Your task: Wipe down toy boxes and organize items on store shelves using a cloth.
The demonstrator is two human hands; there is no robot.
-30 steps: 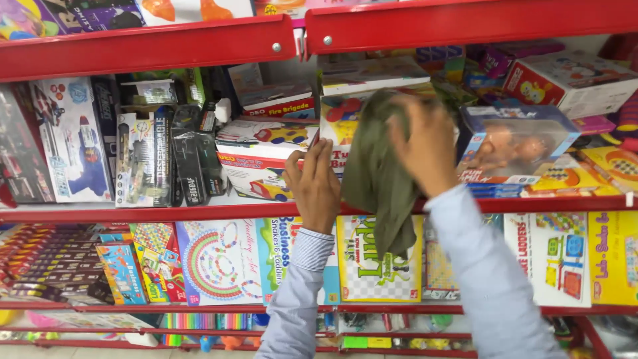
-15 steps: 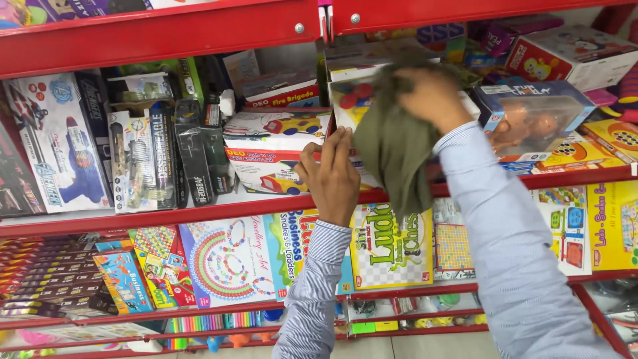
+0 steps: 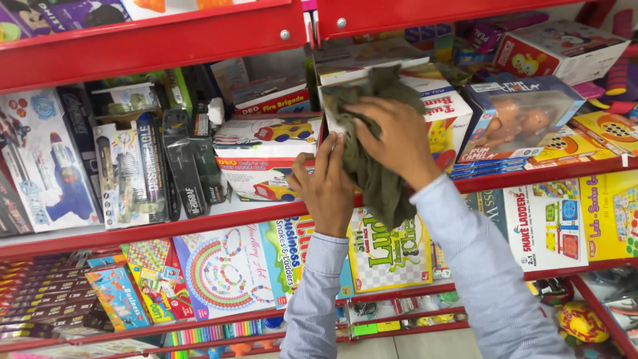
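While both arms reach up to the red shelf point(image 3: 166, 226), the scene reads as follows.

Cloth: an olive-green cloth point(image 3: 372, 166) is bunched against the front of a white toy box point(image 3: 442, 113) on the middle shelf, its lower end hanging down past the shelf edge over a green board-game box point(image 3: 389, 256) below.

Right hand: the right hand point(image 3: 395, 139) lies on top of the cloth, palm toward the box, its fingers point(image 3: 362, 113) spread and curled over the upper folds, pressing the fabric to the cardboard. The cloth shows above, left of and below those fingers.

Left hand: the left hand point(image 3: 329, 189) rests at the shelf edge just left of the cloth, fingers point(image 3: 325, 149) straight, close together and pointing up. They touch the cloth's left edge and the lower corner of the toy box; whether they pinch the fabric I cannot tell.

Left of the hands: a white box with a yellow toy car point(image 3: 266, 159) stands just beside the left hand, and dark blister packs point(image 3: 179, 166) stand further left.

Right of the hands: a windowed doll box point(image 3: 518, 119) leans near the right wrist.

Sleeves: both forearms wear light blue striped sleeves point(image 3: 478, 266).
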